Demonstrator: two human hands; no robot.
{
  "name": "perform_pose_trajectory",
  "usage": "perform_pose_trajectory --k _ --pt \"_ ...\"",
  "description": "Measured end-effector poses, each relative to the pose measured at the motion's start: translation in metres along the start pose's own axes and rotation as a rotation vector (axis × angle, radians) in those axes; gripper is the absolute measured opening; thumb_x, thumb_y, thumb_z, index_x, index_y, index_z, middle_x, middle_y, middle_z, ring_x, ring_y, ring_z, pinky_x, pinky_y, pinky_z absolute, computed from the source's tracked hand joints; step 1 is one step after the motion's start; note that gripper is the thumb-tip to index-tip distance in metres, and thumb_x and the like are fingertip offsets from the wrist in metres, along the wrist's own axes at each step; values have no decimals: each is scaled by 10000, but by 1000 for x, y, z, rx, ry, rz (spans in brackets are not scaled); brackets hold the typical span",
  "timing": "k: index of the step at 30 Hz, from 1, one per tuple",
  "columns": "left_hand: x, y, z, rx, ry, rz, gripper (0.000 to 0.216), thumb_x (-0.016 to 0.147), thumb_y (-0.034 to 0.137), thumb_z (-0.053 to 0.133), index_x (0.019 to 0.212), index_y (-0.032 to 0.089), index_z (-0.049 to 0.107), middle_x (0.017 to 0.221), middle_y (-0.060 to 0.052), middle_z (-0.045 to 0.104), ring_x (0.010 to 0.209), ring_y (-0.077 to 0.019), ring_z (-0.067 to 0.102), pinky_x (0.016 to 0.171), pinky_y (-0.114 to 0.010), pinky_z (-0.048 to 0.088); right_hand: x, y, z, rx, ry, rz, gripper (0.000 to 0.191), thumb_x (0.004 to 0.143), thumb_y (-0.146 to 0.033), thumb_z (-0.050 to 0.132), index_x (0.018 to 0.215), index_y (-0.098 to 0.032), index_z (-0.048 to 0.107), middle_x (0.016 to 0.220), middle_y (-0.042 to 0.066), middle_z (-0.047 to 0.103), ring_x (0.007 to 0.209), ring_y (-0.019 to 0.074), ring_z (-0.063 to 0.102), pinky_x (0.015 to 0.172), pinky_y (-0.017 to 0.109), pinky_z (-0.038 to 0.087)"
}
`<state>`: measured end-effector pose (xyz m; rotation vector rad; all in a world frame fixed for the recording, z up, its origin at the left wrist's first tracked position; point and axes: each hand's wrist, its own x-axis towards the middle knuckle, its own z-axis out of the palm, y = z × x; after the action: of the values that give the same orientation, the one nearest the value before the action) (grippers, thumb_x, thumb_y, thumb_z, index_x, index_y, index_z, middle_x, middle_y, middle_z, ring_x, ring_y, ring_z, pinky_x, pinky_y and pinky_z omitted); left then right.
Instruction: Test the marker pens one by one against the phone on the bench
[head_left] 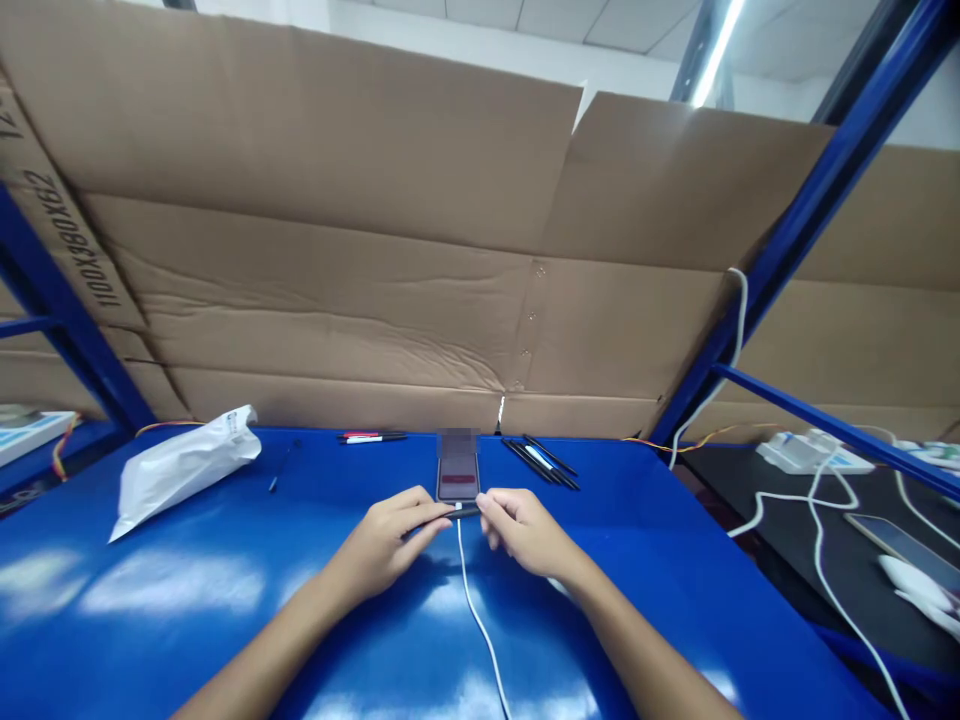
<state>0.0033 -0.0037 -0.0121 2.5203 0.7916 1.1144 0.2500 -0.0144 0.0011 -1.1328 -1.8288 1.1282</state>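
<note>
Black and slender, a pen (468,513) lies level over the glossy blue desk (360,660), one end pinched by the left hand (397,535), the other by the right hand (521,530); its handling looks unfinished, though fingers hide whether it is whole. Just beyond is a dark rectangular phone (457,475); farther out, untouched, slim black pens (531,461) lie rightward and red-and-black pens (373,437) leftward, not in hand.
</note>
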Motion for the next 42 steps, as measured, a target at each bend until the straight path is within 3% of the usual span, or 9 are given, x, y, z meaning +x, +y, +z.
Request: perform_pose_trajectory --k 3,7,14,18,24,26,29,37,42 --pt "1 2 1 4 2 -23 260 1053 278 552 1208 221 753 940 -50 712 820 -156 683 770 -236 543 0 2 4 -7 -5 34 644 1046 -640 358 627 -188 543 539 -4 559 508 124 495 564 258 398" --pt "1 3 2 15 6 -34 260 1055 260 548 1220 225 746 911 -44 709 795 -152 676 743 -228 539 -1 1 2 14 -2 37 455 975 -621 567 841 -190 627 723 -1 637 580 125 527 530 237 365" --pt "-4 -1 1 303 56 244 276 1056 203 522 1249 183 717 832 -71 715 703 -159 648 664 -247 531 -1 1 10 396 -188 174 675 914 -796 493 569 -237 338 437 -93 294 373 91 388 419 234 262" --pt "-2 2 -1 301 89 273 248 1039 196 557 1220 203 726 829 -63 722 710 -159 666 667 -248 547 1 3 9 499 -223 263 678 905 -765 555 540 -219 388 415 -91 329 349 76 375 401 223 231" --pt "5 11 15 -269 469 -230 210 861 313 814 925 184 662 865 -36 690 765 -160 686 668 -237 580 4 5 11 501 -239 248 717 925 -780 493 535 -179 530 420 -28 465 392 101 450 410 222 258" --pt "8 13 22 -535 547 -410 384 835 380 827 1100 189 625 909 -47 723 772 -180 712 680 -272 604 4 6 14 469 -246 239 741 925 -799 467 541 -171 552 441 -12 509 401 97 448 427 221 289" --pt "11 12 27 -820 464 -595 802 852 451 800 1496 184 403 963 -83 778 757 -203 743 718 -331 625 5 7 18 438 -253 234 772 911 -836 434 564 -162 581 464 -5 538 403 90 453 442 216 320" --pt "13 -1 19 -908 646 -673 1000 793 454 847 1598 129 349 972 -93 795 687 -144 700 684 -262 598 18 23 2 493 113 300 763 869 -875 429 691 -156 613 530 -1 576 417 92 477 413 205 305" --pt "13 -1 19 -920 607 -665 966 811 445 835 1587 115 364 952 -97 792 676 -142 693 686 -272 603 20 25 0 481 104 268 719 844 -859 483 735 -161 617 549 -4 576 425 95 453 411 213 290"
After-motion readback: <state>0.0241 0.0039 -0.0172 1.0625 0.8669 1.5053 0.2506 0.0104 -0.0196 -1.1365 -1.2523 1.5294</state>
